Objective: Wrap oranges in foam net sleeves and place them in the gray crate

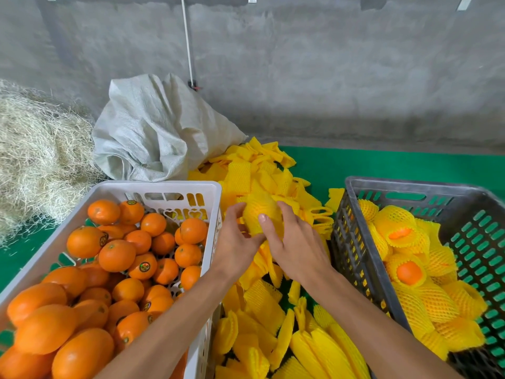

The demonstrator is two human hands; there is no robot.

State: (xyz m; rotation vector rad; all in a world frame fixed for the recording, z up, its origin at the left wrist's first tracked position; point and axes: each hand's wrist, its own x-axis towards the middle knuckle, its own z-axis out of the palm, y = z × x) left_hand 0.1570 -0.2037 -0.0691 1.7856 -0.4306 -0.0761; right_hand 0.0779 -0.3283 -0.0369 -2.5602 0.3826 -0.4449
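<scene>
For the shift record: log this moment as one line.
step: sleeving | left hand + right hand: both on netted orange | over: loose sleeve pile | gray crate: partly filled

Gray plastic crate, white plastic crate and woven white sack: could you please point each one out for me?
Gray plastic crate (410, 187): head view, on its far rim.
White plastic crate (164, 185): head view, on its far rim.
Woven white sack (153, 127): head view, on its crumpled middle.

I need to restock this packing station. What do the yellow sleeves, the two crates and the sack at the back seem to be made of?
Yellow sleeves: soft foam mesh, matte, with open netting and ruffled edges. White crate and gray crate: likely rigid moulded plastic, with slotted walls; the gray one looks scuffed. Sack: probably woven plastic fabric, slightly shiny and crumpled.
</scene>
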